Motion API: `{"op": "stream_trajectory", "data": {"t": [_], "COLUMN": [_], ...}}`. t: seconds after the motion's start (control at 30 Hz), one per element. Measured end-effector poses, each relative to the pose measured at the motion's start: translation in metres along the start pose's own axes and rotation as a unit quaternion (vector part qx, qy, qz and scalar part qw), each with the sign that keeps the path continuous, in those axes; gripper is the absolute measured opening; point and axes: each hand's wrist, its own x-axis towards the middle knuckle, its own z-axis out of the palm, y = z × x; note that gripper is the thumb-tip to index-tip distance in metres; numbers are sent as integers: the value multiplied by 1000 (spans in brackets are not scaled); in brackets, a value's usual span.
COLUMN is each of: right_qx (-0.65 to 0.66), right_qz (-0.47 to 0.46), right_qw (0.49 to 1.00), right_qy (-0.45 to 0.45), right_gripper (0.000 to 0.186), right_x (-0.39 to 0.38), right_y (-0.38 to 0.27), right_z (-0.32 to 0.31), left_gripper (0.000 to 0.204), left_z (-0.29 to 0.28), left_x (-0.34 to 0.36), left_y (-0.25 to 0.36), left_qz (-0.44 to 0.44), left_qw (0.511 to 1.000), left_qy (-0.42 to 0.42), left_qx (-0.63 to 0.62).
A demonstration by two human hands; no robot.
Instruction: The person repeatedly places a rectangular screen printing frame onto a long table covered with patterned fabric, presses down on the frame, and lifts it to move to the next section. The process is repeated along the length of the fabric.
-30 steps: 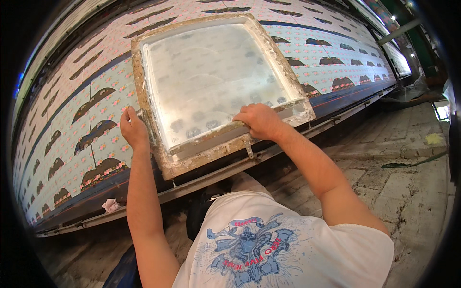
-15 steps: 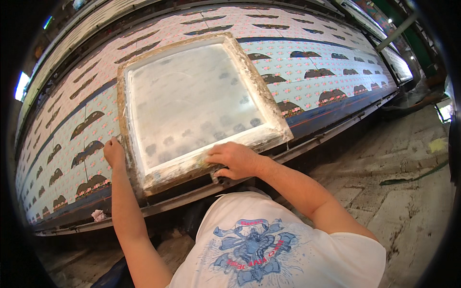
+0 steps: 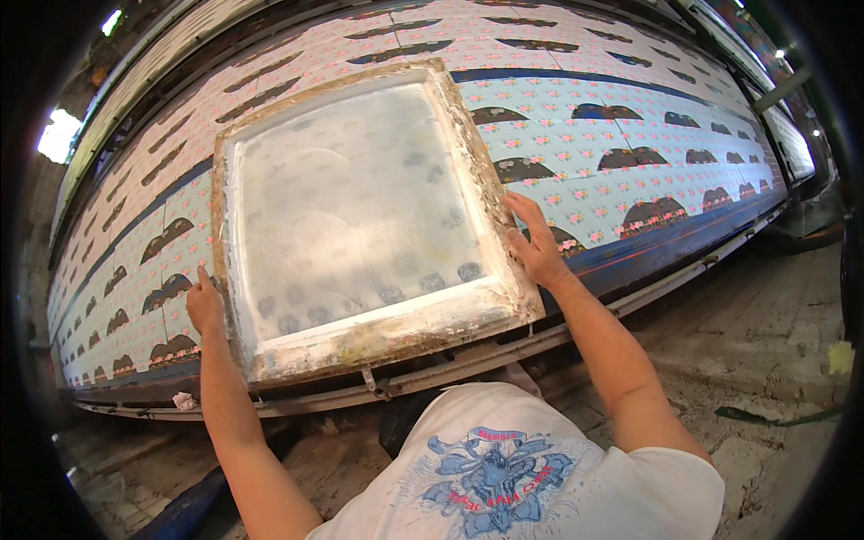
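Flanking frame (image 3: pixel 396 339): L fingers (image 3: pixel 204 277), R fingers (image 3: pixel 529 212) at edges, grip unclear; w/ floral print (image 3: pixel 560 137) both sides.

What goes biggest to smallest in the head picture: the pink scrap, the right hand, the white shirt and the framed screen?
1. Framed screen
2. White shirt (the part showing)
3. Right hand
4. Pink scrap

Cannot see the pale-blue, pink-flowered sheeting (image 3: pixel 576 135) beneath the rectangular, crusted brown-and-white frame (image 3: pixel 387 337). Cannot make out most fingers of the bare left hand (image 3: pixel 205 306) beside the frame's left edge, nor tell touching from apart. Can see only blurred grey blotches (image 3: pixel 391 295) within the frame. Cannot tell the material of the small, crumpled pale-pink scrap (image 3: pixel 184 400) left of the frame. See the white printed T-shirt (image 3: pixel 585 468) cut off below the frame.
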Motion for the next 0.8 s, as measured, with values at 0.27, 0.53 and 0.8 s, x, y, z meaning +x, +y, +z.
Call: {"op": "stream_trajectory", "data": {"t": [0.27, 0.53, 0.8], "right_qx": [201, 423, 426], "right_qz": [102, 159, 170], "right_qw": [972, 879, 878], "right_qy": [64, 151, 133], "right_gripper": [55, 62, 64], "right_x": [16, 6, 14], "right_y": [32, 52, 11], "right_z": [20, 15, -2], "left_gripper": [85, 78, 68], "left_z": [4, 3, 16], "left_x": [9, 1, 24], "left_y": [-17, -19, -37], "left_qz": [-24, -46, -43], "left_qw": [996, 979, 957], "left_qy": [-29, -52, -73], "left_qx": [-83, -194, -276]}}
